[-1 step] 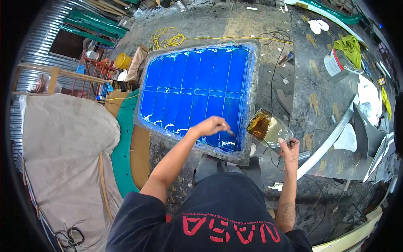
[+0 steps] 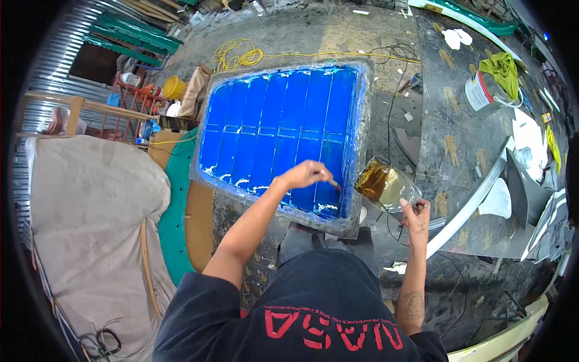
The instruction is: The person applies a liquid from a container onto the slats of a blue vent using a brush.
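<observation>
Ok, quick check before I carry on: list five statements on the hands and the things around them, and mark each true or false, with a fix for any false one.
1. The left hand holds a small tool over the blue panel. True.
2. The right hand is empty. False: the right hand holds a clear tub with amber liquid in it.
3. A yellow cord lies on the floor beyond the panel. True.
4. The green cloth lies on the panel. False: the green cloth hangs over the rim of a bucket.
5. The bucket stands to the right of the panel. True.
</observation>
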A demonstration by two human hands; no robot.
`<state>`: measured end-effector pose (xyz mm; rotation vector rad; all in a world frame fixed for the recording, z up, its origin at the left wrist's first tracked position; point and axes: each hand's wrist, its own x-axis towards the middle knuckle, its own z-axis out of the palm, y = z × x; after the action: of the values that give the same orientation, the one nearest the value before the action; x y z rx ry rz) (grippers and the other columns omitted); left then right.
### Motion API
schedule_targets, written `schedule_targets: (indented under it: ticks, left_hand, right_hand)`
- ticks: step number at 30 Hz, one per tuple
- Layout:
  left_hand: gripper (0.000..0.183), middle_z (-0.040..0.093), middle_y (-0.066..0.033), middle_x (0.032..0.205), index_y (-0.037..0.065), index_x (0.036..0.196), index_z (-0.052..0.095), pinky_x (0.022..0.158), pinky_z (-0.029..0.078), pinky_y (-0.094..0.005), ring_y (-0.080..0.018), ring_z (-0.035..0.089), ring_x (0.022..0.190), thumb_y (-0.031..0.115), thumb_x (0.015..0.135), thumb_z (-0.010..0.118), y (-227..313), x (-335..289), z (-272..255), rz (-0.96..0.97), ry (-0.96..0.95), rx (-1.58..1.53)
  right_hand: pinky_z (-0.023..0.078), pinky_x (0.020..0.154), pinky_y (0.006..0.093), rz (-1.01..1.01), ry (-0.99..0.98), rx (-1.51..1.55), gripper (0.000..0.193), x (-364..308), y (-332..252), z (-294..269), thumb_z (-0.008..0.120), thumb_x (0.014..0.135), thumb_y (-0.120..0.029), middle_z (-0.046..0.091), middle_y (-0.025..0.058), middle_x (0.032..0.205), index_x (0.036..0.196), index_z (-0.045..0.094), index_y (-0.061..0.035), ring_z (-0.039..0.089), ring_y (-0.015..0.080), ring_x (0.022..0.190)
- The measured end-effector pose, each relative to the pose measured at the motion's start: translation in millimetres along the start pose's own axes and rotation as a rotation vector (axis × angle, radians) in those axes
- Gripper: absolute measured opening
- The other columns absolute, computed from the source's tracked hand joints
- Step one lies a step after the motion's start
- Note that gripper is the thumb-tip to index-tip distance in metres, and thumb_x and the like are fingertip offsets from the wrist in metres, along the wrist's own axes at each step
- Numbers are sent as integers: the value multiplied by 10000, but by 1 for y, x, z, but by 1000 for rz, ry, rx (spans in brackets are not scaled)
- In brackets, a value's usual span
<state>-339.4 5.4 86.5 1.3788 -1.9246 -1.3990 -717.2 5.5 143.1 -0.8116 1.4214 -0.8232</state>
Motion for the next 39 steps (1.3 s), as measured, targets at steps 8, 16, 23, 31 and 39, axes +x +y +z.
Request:
schedule_targets:
  ticks: [8,16,23,31,39]
  left_hand:
    - [181,705,-60,949,59,1087,731,789,496,-311,-152,632,870,129,942,649,-42,75,-64,111,382,-107]
    - [175,683,-38,885,51,1075,730,682,465,-274,-99,594,795,120,936,650,34,47,-76,173,352,-396]
    - [155,611,-72,923,70,1023,708,789,481,-377,-278,560,924,121,878,697,24,66,-56,438,-23,117]
    - [190,649,-21,928,104,1062,766,755,485,-298,-160,616,857,135,882,715,-21,69,-121,169,9,-304]
    - [172,695,-63,942,72,1016,755,771,473,-341,-205,606,863,185,909,681,-108,146,-130,409,247,-176]
  right_hand:
    - [465,677,251,-4,129,-41,587,-6,4,27,805,815,-234,571,85,1034,1171,400,-2,553,121,887]
    - [571,736,312,-52,218,-6,642,-7,-11,87,815,800,-157,576,153,1056,1192,349,46,614,184,906]
    - [585,697,320,-106,214,-1,635,-14,-33,141,816,794,-142,594,211,1084,1162,345,72,648,211,918]
    - [537,641,300,22,336,-41,572,-25,-16,146,797,825,-249,597,105,1059,1157,393,-17,605,143,875]
    - [626,722,406,90,405,8,504,-47,-3,139,719,884,-211,537,130,1073,1169,366,7,623,215,922]
